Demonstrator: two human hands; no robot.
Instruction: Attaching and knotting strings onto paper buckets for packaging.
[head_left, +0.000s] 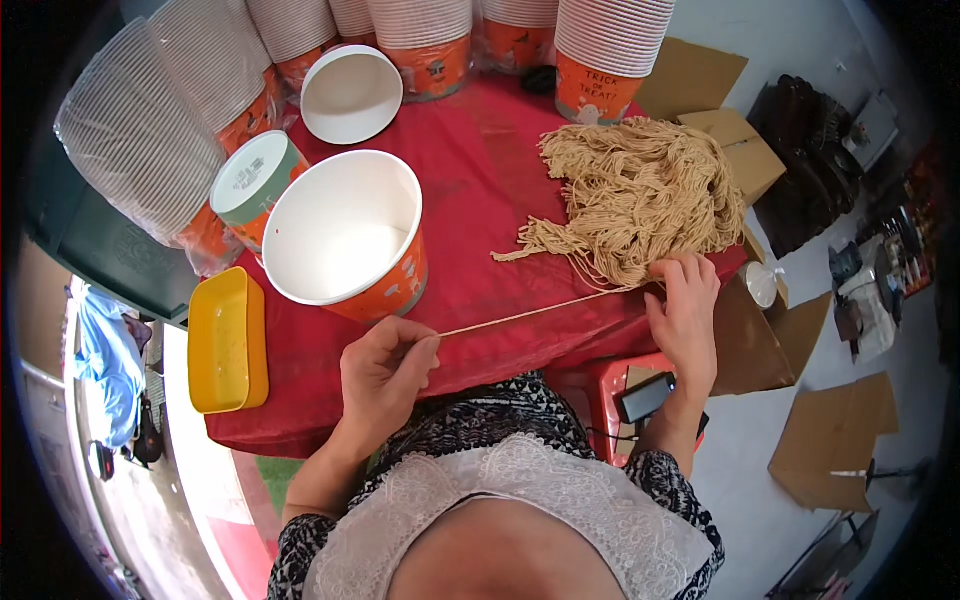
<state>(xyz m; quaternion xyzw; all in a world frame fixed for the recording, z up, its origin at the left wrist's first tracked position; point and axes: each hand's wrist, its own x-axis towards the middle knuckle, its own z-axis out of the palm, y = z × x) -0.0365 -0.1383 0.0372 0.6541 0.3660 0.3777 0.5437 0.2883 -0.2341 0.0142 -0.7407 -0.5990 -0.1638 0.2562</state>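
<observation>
A beige string point(530, 314) stretches nearly straight across the front of the red-covered table. Its left end is pinched between the thumb and fingers of my left hand point(385, 372). At the other end, my right hand point(686, 308) has its fingers bent closed on the string, beside the lower edge of a big loose heap of beige strings point(650, 195). Just beyond my left hand stands a large orange paper bucket point(395, 285) with a white inside; a small dark spot shows on its inner wall.
A yellow plastic tub point(257, 345) sits at the table's left edge. One bucket point(262, 172) stands upside down and another point(352, 92) lies tipped. Tall bucket stacks point(613, 45), several wrapped in plastic, line the back. Open cardboard boxes point(835, 440) and a red stool point(617, 385) are at the right.
</observation>
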